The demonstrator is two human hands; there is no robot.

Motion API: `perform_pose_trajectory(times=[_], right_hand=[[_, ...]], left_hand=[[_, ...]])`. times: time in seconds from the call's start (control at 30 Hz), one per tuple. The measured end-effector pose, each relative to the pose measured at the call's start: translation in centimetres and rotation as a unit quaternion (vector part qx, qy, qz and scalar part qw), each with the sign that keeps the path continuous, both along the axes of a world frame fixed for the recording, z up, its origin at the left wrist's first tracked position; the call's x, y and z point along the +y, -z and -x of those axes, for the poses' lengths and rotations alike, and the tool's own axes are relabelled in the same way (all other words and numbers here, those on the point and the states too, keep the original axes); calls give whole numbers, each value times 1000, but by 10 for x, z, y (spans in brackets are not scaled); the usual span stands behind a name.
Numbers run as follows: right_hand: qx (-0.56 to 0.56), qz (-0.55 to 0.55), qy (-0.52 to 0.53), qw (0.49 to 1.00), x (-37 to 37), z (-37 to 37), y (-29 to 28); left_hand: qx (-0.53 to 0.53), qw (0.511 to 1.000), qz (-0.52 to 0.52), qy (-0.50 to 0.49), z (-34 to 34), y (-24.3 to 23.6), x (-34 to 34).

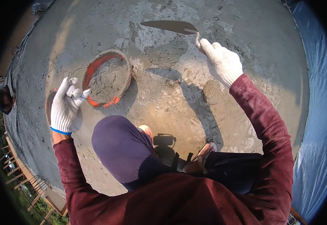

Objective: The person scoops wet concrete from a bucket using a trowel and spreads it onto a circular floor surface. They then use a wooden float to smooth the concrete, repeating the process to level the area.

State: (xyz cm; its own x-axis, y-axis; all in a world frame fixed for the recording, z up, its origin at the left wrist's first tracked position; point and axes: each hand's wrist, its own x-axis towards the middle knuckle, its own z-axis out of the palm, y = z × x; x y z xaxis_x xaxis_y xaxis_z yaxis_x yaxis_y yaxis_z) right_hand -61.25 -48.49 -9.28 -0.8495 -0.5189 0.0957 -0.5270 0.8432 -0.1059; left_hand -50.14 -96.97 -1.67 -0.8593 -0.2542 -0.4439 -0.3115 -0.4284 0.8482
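My right hand (223,62), in a white knit glove, is closed round the handle of a pointed trowel (173,26). Its blade points left, above the rough grey floor. My left hand (66,103), gloved likewise with a blue cuff, has its fingers curled on the thin wire handle of an orange bucket (124,90). Wet grey mortar (109,80) lies inside the bucket, whose rim is crusted with it. Partly hidden behind my left hand, a second orange-rimmed round container (49,101) shows only its edge.
Patches of mortar (167,54) lie on the concrete floor (268,101) under the trowel. A blue plastic sheet (317,123) runs along the right. Wooden boards (21,165) and greenery edge the lower left. My sandalled feet (208,147) stand close in front of me.
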Motion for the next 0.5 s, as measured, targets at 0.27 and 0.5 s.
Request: perform_pose_trajectory(times=[0.27,0.5], right_hand=[[-302,-38,9,953,-49,10,55],[-180,-111,107,972,32,91,123]], left_hand=[[-19,892,445,70,1,55,-93],[-192,897,398,6,-51,91,-127]])
